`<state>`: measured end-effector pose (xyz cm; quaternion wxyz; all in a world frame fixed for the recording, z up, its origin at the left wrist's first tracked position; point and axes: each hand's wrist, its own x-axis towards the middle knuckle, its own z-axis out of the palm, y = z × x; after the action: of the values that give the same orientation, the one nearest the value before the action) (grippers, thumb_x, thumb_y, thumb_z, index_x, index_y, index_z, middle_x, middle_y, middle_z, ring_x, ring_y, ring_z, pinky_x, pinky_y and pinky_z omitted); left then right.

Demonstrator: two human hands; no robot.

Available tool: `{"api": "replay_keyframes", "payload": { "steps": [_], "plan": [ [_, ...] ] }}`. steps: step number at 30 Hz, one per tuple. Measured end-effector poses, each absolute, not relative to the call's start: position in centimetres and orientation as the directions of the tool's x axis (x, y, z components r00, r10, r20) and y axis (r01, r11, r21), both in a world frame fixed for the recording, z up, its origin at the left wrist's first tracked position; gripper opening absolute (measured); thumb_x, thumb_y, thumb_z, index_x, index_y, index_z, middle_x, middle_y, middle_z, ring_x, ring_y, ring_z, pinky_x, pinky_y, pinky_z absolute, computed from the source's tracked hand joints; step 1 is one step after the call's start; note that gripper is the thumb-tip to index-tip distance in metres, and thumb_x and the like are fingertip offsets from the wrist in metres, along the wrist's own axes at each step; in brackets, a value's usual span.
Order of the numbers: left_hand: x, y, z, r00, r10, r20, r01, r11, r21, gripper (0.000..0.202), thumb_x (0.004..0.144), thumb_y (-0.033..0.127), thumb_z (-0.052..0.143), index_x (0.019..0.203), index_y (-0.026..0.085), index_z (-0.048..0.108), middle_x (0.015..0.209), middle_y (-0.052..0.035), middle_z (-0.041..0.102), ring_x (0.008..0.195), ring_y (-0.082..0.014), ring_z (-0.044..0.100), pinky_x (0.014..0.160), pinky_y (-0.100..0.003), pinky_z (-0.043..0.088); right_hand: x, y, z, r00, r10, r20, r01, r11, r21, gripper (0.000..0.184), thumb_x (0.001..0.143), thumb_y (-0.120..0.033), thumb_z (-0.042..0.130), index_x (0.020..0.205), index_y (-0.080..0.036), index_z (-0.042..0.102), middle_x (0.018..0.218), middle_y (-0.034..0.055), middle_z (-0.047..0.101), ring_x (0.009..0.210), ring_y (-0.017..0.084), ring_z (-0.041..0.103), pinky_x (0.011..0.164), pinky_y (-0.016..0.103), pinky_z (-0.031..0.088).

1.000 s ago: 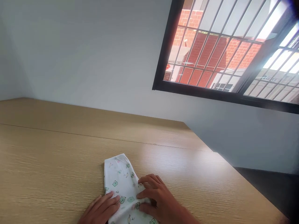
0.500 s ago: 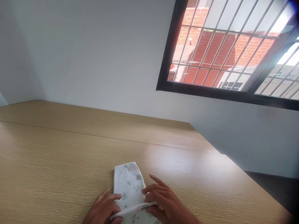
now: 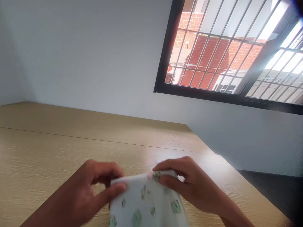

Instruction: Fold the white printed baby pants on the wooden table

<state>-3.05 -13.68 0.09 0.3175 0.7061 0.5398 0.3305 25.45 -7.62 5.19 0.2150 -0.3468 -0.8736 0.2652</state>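
White cotton cloth (image 3: 144,201), printed with pale green cartoon animal faces (image 3: 175,207), is held up between the person's two bare hands, seen from the person's own viewpoint. The cloth's folded top edge runs roughly level between the hands, and the rest hangs down from it until the bottom of the view cuts it off, so whether its lower part touches the surface below cannot be told. The right hand (image 3: 187,183) grasps the upper right end of that edge, pinched between thumb and fingers. The left hand (image 3: 94,183) is slightly blurred, with its fingers curled and its thumb pressed on the upper left end of the edge, and it appears to be gripping the cloth too. Beneath and beyond both hands spreads a light oak-grain table (image 3: 71,142), with a thin straight seam (image 3: 71,136) crossing it ahead of them. Past the table's far edge, well ahead of the hands, rises a plain pale wall (image 3: 82,56). Up and to the right of the hands, that wall holds a black-framed window (image 3: 213,99) with metal bars, through which a red brick wall (image 3: 203,53) shows. Dark floor (image 3: 267,189) lies beyond the table's edge, far off to the right of the right hand.
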Motion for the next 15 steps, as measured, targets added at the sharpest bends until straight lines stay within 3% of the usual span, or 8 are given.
{"api": "replay_keyframes", "payload": {
  "steps": [2, 4, 6, 8, 11, 15],
  "plan": [
    [-2.8, -10.5, 0.0, 0.339, 0.941, 0.028, 0.512, -0.21, 0.833, 0.033, 0.095, 0.049, 0.051, 0.1, 0.022, 0.07, 0.09, -0.0022, 0.072, 0.084, -0.0201, 0.069, 0.075, -0.027, 0.056, 25.4, -5.1, 2.7, -0.652, 0.751, 0.102, 0.546, 0.559, -0.624, 0.02, 0.098, -0.036, 0.055, 0.113, -0.028, 0.065, 0.093, 0.0005, 0.071, 0.079, 0.017, 0.064, 0.068, 0.028, 0.054],
    [-2.8, -8.0, -2.8, 0.24, 0.97, 0.031, 0.591, -0.172, 0.788, 0.038, 0.096, 0.047, 0.049, 0.122, 0.023, 0.063, 0.119, -0.0069, 0.068, 0.105, -0.025, 0.066, 0.085, -0.035, 0.056, 25.9, -3.3, -1.0, -0.589, 0.794, 0.147, 0.595, 0.55, -0.586, 0.027, 0.096, -0.032, 0.057, 0.121, -0.023, 0.059, 0.11, 0.006, 0.067, 0.099, 0.021, 0.063, 0.085, 0.037, 0.053],
    [-2.8, -6.9, -6.9, 0.197, 0.976, 0.091, 0.696, -0.205, 0.688, 0.04, 0.097, 0.041, 0.049, 0.131, 0.023, 0.059, 0.137, -0.0099, 0.058, 0.128, -0.0294, 0.053, 0.105, -0.047, 0.045, 26.4, -2.6, -4.6, -0.536, 0.824, 0.182, 0.647, 0.54, -0.539, 0.021, 0.095, -0.026, 0.055, 0.115, -0.021, 0.059, 0.117, 0.0087, 0.063, 0.104, 0.023, 0.061, 0.088, 0.041, 0.052],
    [-2.2, -7.1, -10.5, 0.269, 0.953, 0.143, 0.723, -0.298, 0.624, 0.039, 0.098, 0.037, 0.048, 0.135, 0.027, 0.056, 0.148, -0.0064, 0.049, 0.138, -0.0281, 0.043, 0.111, -0.049, 0.04, 26.6, -3.0, -7.2, -0.551, 0.809, 0.203, 0.63, 0.564, -0.534, 0.018, 0.095, -0.021, 0.053, 0.112, -0.022, 0.06, 0.121, 0.0085, 0.06, 0.106, 0.022, 0.059, 0.09, 0.041, 0.051],
    [-0.4, -8.5, -12.4, 0.43, 0.869, 0.246, 0.726, -0.495, 0.477, 0.044, 0.099, 0.033, 0.048, 0.143, 0.028, 0.047, 0.153, -0.0046, 0.043, 0.142, -0.0266, 0.036, 0.115, -0.05, 0.035, 26.0, -4.6, -8.5, -0.637, 0.738, 0.224, 0.559, 0.641, -0.526, 0.021, 0.092, -0.018, 0.057, 0.111, -0.022, 0.061, 0.122, 0.0081, 0.059, 0.112, 0.023, 0.056, 0.097, 0.04, 0.049],
    [1.7, -9.9, -11.2, 0.688, 0.655, 0.312, 0.614, -0.755, 0.23, 0.065, 0.094, 0.042, 0.059, 0.148, 0.012, 0.038, 0.151, -0.014, 0.043, 0.141, -0.0288, 0.038, 0.116, -0.044, 0.035, 25.0, -6.4, -7.7, -0.779, 0.606, 0.162, 0.462, 0.73, -0.503, 0.023, 0.087, -0.015, 0.064, 0.11, -0.019, 0.065, 0.117, 0.0055, 0.065, 0.115, 0.021, 0.055, 0.106, 0.035, 0.043]
  ]
}}
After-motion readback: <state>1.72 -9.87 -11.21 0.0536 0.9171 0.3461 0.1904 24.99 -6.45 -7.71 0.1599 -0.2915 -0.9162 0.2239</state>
